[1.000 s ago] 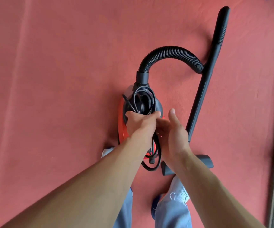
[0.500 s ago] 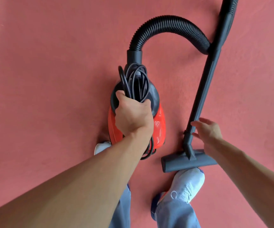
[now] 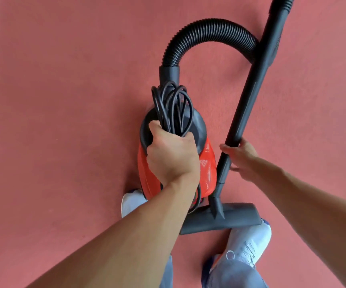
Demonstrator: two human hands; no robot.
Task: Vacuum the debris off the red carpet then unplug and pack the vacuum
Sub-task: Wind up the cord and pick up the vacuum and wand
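- The left grip (image 3: 172, 156) was curled tight round the coiled cord (image 3: 172, 104) atop the vacuum (image 3: 207, 163).
- The right grip (image 3: 242, 156) was wrapped round the wand (image 3: 249, 96), just right of the vacuum.
- The floor head (image 3: 236, 217) was nearer the person than the vacuum, and the red carpet (image 3: 64, 100) surrounded the vacuum.

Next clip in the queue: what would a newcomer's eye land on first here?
The red vacuum sits mid-frame against the red carpet, with the left hand gripping a coiled black cord over its dark top. Just right of it, the right hand wraps round the black wand, which runs from the floor head by the white shoes up to the ribbed hose.
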